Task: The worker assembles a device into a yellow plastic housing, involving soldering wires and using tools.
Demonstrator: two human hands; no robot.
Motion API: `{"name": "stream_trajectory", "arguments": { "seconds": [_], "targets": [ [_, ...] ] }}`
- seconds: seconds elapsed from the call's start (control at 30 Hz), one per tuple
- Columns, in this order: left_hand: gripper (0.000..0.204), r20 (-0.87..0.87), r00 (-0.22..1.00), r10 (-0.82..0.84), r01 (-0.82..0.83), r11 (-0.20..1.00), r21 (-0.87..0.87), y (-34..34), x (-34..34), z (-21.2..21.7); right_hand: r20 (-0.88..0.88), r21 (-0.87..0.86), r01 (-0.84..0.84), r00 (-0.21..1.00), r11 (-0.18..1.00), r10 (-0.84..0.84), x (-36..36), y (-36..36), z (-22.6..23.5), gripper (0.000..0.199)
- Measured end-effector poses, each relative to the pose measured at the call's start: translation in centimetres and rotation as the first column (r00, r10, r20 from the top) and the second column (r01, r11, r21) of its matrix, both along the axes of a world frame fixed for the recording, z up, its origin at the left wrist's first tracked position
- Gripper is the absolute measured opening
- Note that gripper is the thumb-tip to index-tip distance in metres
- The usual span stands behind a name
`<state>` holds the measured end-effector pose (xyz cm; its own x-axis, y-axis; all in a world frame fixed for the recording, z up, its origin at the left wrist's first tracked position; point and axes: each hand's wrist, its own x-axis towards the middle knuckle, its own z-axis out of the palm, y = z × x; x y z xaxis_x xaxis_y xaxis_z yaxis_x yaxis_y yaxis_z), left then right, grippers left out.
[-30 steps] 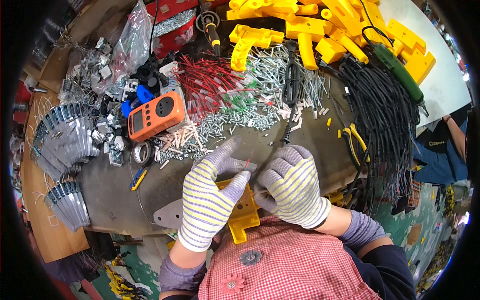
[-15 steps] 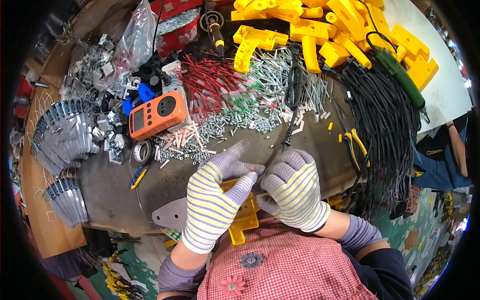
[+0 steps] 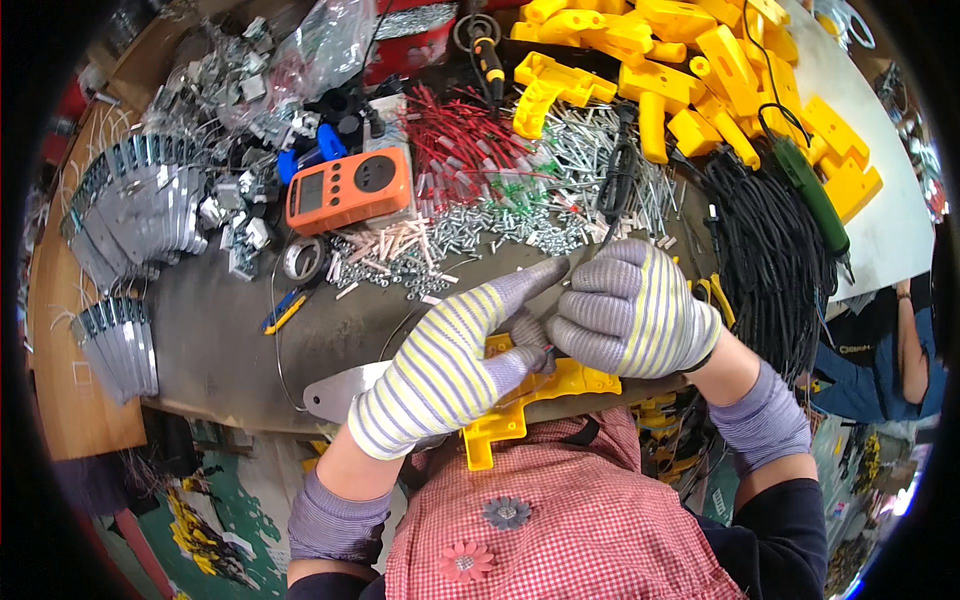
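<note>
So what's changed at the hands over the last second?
Very little. The left hand and right hand have closed together slightly over the yellow plastic part, both still holding it at the bench edge with the left forefinger stretched toward the screws. Nothing was picked up or let go. The orange meter, red wires and black cables lie as before.

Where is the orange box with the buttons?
In the head view, the orange meter lies upper left on the bench, left of the red wires and above the screws.
</note>
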<state>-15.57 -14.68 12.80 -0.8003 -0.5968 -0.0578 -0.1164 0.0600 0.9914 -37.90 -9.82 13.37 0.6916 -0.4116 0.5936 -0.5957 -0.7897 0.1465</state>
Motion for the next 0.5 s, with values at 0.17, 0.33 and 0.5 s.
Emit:
{"name": "stream_trajectory", "arguments": {
  "seconds": [0.17, 0.33, 0.5],
  "targets": [
    [0.068, 0.190, 0.951, 0.245, -0.035, 0.694, -0.719, 1.8, -0.7, 0.6, 0.191, 0.807, -0.006, 0.949, 0.590, -0.251, 0.9, 0.8, 0.7, 0.015],
    [0.071, 0.093, 0.934, 0.345, -0.089, 0.475, -0.875, 3.0, -0.6, 0.6, 0.155, 0.915, -0.319, 0.844, -0.249, -0.513, -0.7, 1.2, 0.7, 0.015],
    [0.071, 0.028, 0.945, 0.326, -0.203, 0.649, -0.733, 2.4, -0.4, -0.2, -0.064, 0.450, 0.296, 0.952, 0.843, -0.300, -0.1, 2.2, 1.7, 0.025]
  ]
}}
